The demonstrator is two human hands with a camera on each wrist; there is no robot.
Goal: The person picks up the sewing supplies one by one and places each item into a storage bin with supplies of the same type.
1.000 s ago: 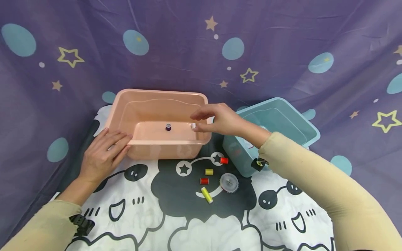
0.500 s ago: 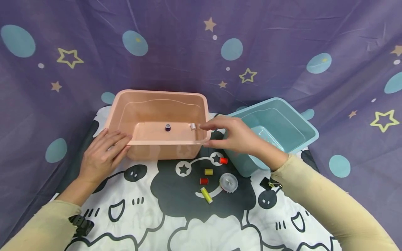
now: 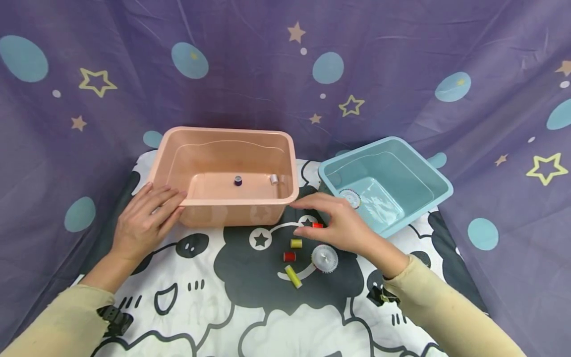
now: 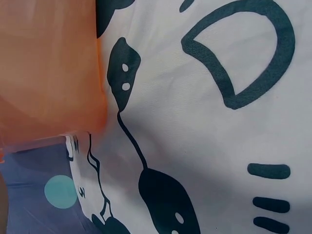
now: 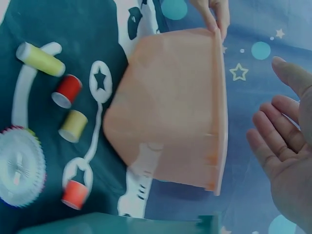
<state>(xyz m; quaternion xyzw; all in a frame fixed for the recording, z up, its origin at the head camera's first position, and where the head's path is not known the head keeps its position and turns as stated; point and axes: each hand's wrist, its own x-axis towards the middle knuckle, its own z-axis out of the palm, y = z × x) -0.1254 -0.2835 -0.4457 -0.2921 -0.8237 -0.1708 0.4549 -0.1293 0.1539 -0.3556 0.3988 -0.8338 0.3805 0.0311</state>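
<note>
My left hand (image 3: 144,220) grips the near left rim of a peach plastic bin (image 3: 232,215); the left wrist view shows the bin's wall (image 4: 48,73) but not the fingers. Inside the bin lie a dark purple thread spool (image 3: 238,181) and a white thread spool (image 3: 274,179). Past the bin's right front corner, my right hand (image 3: 336,223) hovers with fingers apart, holding nothing. Below it on the cloth are an orange-red spool (image 5: 75,195), a short yellow spool (image 3: 296,243), a red spool (image 3: 289,257), a longer yellow spool (image 3: 293,276) and a pin wheel (image 3: 324,259).
A teal bin (image 3: 424,218) stands to the right, partly behind my right hand, with another pin wheel (image 3: 350,198) inside. Sheep-patterned cloth (image 3: 192,292) covers the table. A purple star-patterned curtain (image 3: 250,64) hangs behind both bins.
My right hand has let go of the white spool inside the peach bin, then drawn back right and down over the spools on the cloth. The left hand has stayed on the rim.
</note>
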